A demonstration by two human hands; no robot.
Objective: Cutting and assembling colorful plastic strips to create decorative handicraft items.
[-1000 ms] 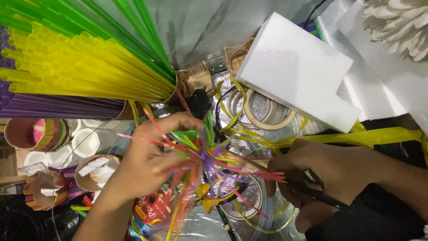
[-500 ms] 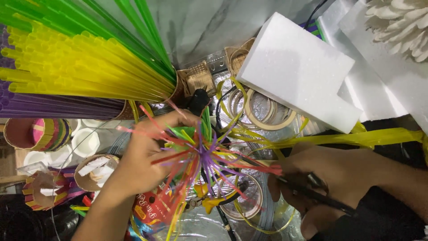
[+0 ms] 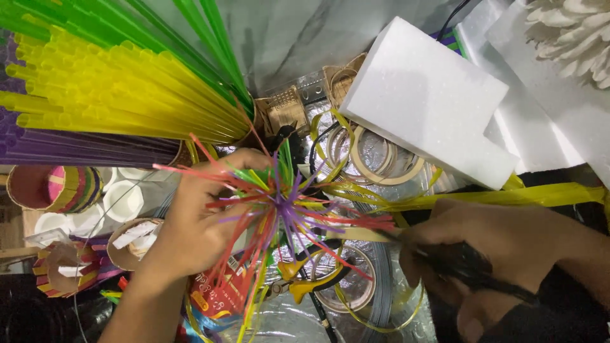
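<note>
Head view: left hand [image 3: 190, 222] gripping one straw burst [image 3: 279, 206], right hand [image 3: 489, 254] gripping one pair of scissors [image 3: 457, 267].

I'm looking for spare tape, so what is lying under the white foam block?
Under the white foam block, the lower left corner overlaps a tape ring. Yellow ribbon emerges below it. Anything further beneath is covered.

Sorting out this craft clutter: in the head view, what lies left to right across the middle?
Paper cups → left hand → straw starburst → right hand with scissors.
</note>
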